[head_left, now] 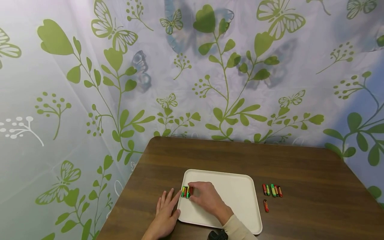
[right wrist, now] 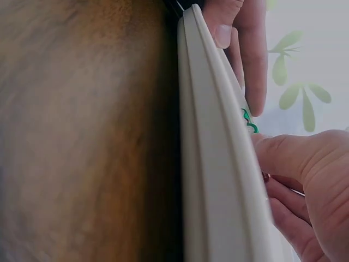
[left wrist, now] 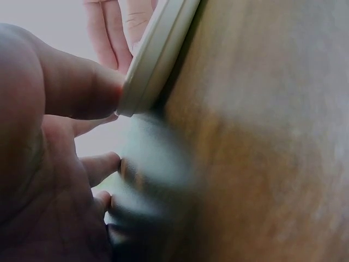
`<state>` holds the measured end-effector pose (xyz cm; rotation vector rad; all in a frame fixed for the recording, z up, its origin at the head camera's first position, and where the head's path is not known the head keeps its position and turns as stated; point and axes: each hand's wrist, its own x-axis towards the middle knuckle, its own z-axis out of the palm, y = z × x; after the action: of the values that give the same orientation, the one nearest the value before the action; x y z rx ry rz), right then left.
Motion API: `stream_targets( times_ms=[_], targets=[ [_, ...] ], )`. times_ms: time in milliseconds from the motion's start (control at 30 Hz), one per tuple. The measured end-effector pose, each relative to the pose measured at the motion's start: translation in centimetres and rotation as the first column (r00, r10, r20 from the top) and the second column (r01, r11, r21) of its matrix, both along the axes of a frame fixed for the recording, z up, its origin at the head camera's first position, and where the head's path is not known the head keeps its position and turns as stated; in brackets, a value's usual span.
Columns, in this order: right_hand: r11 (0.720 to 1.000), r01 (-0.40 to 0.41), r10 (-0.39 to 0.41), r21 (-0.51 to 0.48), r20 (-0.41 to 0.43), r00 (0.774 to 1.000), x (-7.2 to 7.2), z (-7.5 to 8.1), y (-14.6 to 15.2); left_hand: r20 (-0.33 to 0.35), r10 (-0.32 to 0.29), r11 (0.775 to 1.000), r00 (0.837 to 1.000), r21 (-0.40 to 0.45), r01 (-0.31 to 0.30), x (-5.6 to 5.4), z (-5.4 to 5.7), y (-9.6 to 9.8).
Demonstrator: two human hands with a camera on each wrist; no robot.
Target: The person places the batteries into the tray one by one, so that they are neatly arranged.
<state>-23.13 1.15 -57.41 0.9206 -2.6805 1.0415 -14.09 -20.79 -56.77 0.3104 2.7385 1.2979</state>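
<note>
Lining the left side of the tray (head_left: 231, 191), batteries (head_left: 187, 192) are placed, one seemingly pinched by the right hand's (head_left: 208, 199) fingers, the left hand's (head_left: 165, 213) straight against the rim, others (head_left: 273, 190) left on the surface (head_left: 312, 180).

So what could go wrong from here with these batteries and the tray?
The right hand pinches a red battery close beside the other batteries in the tray, so it might knock them askew. The left hand touches the tray's edge; a push could shift the tray. The lone battery on the table lies loose and might roll if bumped.
</note>
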Motion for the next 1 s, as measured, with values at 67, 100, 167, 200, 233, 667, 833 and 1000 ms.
stream_targets(
  times_ms=[67, 100, 167, 200, 233, 667, 833, 1000],
  targets=[
    [1.000, -0.001, 0.001, -0.005, -0.006, 1.000, 0.0, 0.0, 0.2, 0.000, -0.002, 1.000, 1.000, 0.002, 0.002, 0.0, 0.0, 0.0],
    [1.000, 0.000, 0.000, -0.010, -0.008, 1.000, 0.0, 0.0, 0.3, 0.000, -0.003, 1.000, 1.000, 0.003, 0.003, 0.0, 0.0, 0.0],
    [1.000, 0.004, -0.004, -0.019, -0.017, 1.000, 0.0, 0.0, 0.5, 0.001, -0.003, 1.000, 1.000, 0.005, 0.003, 0.0, 0.0, 0.0],
    [1.000, 0.006, -0.006, -0.029, -0.018, 1.000, 0.0, 0.1, 0.7, 0.003, -0.004, 1.000, 1.000, 0.006, 0.004, 0.1, 0.0, 0.0],
    [0.999, 0.007, -0.008, -0.046, -0.017, 1.000, -0.1, 0.1, 0.8, 0.004, -0.003, 1.000, 1.000, 0.010, 0.003, 0.1, 0.0, 0.0],
    [0.989, 0.086, -0.070, -0.122, 0.134, 0.989, -0.4, 1.7, 3.9, -0.006, 0.012, 0.999, 1.000, 0.045, -0.012, 0.0, -0.3, 0.1],
    [0.986, 0.111, -0.092, -0.125, 0.147, 0.985, -0.5, 2.1, 5.7, 0.025, 0.014, 1.000, 1.000, 0.017, -0.015, -0.1, 0.0, 0.1],
    [0.981, 0.136, -0.109, -0.141, 0.185, 0.977, -0.3, 2.9, 7.4, 0.035, 0.016, 1.000, 0.999, 0.009, -0.016, -0.1, -0.1, 0.1]
  ],
)
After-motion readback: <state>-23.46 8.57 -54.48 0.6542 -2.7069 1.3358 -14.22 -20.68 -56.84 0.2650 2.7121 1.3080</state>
